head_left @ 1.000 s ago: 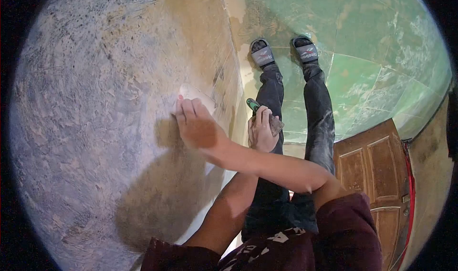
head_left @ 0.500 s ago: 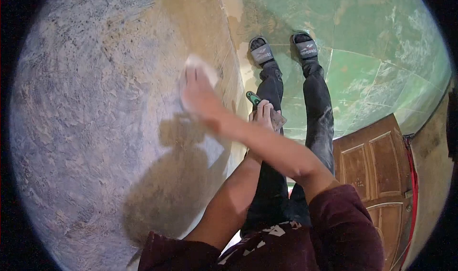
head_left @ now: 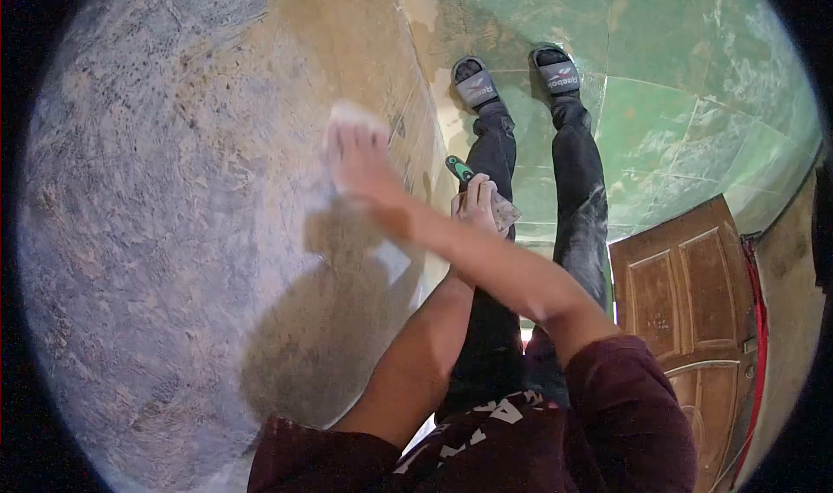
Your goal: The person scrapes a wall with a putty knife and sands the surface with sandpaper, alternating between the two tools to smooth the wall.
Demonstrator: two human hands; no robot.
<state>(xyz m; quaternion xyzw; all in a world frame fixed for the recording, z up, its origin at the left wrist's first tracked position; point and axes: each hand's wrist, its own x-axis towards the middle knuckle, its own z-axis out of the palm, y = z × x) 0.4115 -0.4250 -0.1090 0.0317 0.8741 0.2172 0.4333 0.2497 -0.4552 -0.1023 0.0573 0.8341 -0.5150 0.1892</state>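
Observation:
My right hand (head_left: 360, 159) reaches across my left arm to the plastered wall (head_left: 173, 233). Its fingers lie over a flat white pad (head_left: 351, 111), pressing it against the surface; blur hides what kind of pad it is. My left hand (head_left: 477, 207) is closed around a putty knife (head_left: 461, 169) in front of my legs. The knife's green and black handle sticks out past the fingers on one side, and its dusty blade (head_left: 506, 213) shows on the other. Whitish dust covers the left fingers.
Below is a green tiled floor (head_left: 646, 124) with white smears, where my feet stand in grey slides (head_left: 475, 85). A brown panelled door (head_left: 681, 302) is on the right, with a red strip (head_left: 761, 319) beside it. My shadow falls on the wall.
My right hand stays on the wall with the white pad, shifted only slightly and less blurred. The left hand with the putty knife has barely moved. The view has tilted a little.

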